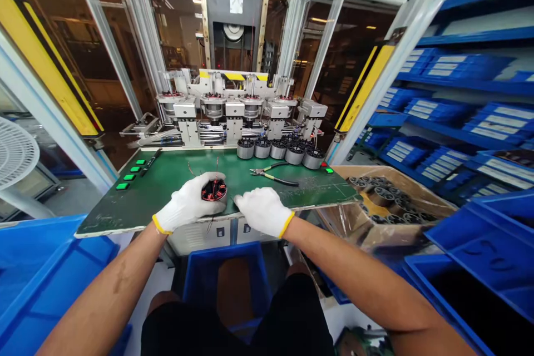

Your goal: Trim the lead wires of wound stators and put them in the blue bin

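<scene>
My left hand, in a white knit glove with a yellow cuff, is wrapped round a motor stator at the front of the green bench. Red-brown copper windings and dark slots show on its upturned face, and loose wire ends stick up and hang below it. Just to the right, my gloved right hand is closed, thumb and fingers pressed together towards the stator. What it pinches, if anything, is too small to make out. Beyond it lie pliers with green-and-black handles.
Several grey stator cores stand along the bench's back right, before a winding machine. Green buttons sit at the left. A carton of cores is at right; blue bins flank me, and another bin stands below.
</scene>
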Tool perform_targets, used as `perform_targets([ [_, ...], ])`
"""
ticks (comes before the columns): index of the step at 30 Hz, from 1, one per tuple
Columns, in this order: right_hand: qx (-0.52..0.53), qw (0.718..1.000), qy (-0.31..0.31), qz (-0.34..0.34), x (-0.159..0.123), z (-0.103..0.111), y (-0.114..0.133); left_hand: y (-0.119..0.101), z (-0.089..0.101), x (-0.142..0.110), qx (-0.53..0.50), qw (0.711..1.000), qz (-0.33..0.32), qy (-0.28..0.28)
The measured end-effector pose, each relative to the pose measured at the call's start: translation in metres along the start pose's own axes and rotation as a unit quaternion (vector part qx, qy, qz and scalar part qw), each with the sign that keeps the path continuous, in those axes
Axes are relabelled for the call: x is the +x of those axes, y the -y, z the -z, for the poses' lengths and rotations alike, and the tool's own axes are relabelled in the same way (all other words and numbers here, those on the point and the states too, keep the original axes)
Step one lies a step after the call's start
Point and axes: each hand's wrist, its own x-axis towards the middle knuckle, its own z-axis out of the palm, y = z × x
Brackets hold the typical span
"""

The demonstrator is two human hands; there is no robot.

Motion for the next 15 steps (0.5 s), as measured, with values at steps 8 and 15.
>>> perform_targets([
  [8, 0.150, 0.983, -0.051, -0.093, 0.001, 0.053, -0.040, -0.001, 0.000, -0.001, -0.005, 1.000, -0.006, -0.005],
  [15, 0.692, 0.714, -0.039, -0.099, 0.048, 0.041, -0.013, -0.009, -0.005, -0.003, 0.073, 0.995, 0.043, -0.057],
])
